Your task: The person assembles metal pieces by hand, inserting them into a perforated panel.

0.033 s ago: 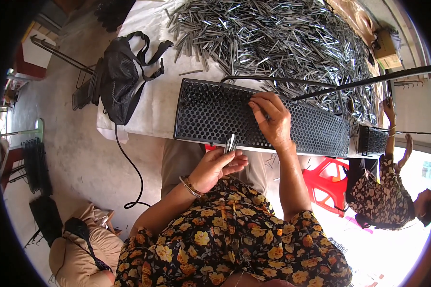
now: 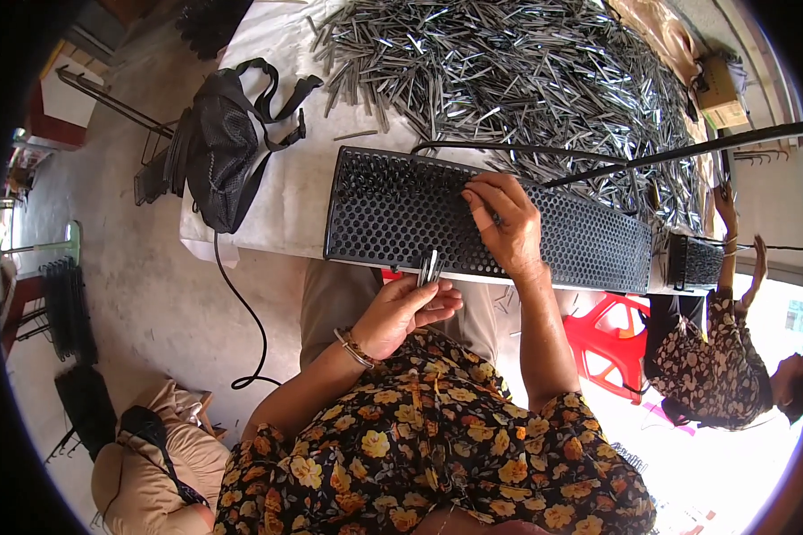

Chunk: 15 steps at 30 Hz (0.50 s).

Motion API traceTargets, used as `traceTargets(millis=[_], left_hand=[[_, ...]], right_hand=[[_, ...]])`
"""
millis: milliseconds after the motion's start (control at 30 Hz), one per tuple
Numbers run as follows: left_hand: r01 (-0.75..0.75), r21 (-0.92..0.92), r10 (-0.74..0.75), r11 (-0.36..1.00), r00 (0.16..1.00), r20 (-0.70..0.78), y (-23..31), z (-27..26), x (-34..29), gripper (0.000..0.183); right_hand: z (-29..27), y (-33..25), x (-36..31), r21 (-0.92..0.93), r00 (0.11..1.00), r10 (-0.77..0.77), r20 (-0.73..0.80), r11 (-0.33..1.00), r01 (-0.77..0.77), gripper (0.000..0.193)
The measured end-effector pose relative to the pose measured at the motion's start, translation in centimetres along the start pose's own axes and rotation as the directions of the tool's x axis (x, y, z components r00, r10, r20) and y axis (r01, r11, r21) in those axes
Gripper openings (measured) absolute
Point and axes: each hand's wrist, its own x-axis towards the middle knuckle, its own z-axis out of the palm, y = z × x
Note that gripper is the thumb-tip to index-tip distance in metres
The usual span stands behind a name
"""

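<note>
My left hand (image 2: 406, 314) is closed on a small bundle of thin shiny strips (image 2: 431, 265), which stick up between thumb and fingers at the near edge of a long black perforated panel (image 2: 393, 232). Over the panel's middle, my right hand (image 2: 507, 218) is pinched, fingertips down at the holes. Whatever sits between those fingertips is too small to make out. Rows of holes at the panel's far left are filled with dark upright pieces (image 2: 375, 174); nearer rows show bare holes.
A large heap of loose dark strips (image 2: 509, 71) covers the table behind the panel. To the left lies a black bag (image 2: 227, 152) with straps. A black bar (image 2: 687, 147) crosses at right. A co-worker (image 2: 714, 357) sits by a red stool (image 2: 607, 339); another person (image 2: 161, 455) is lower left.
My two hands and the panel look the same. The co-worker's nearer hand at the right has moved slightly upward in the picture.
</note>
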Motion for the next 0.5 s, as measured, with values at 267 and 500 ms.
traceTargets(millis=[267,500], left_hand=[[0.095,0.035,-0.094,0.995,0.995,-0.026,0.8,0.4,-0.3,0.031],[-0.033,0.118,0.031,0.992,0.999,0.020,1.1,1.3,-0.5,0.031]], right_hand=[[-0.3,-1.0,-0.6,-0.001,0.998,0.042,-0.052,0.999,-0.042,0.012],[-1.2,-4.0,-2.7,0.395,0.834,0.258,0.488,0.786,-0.475,0.019]])
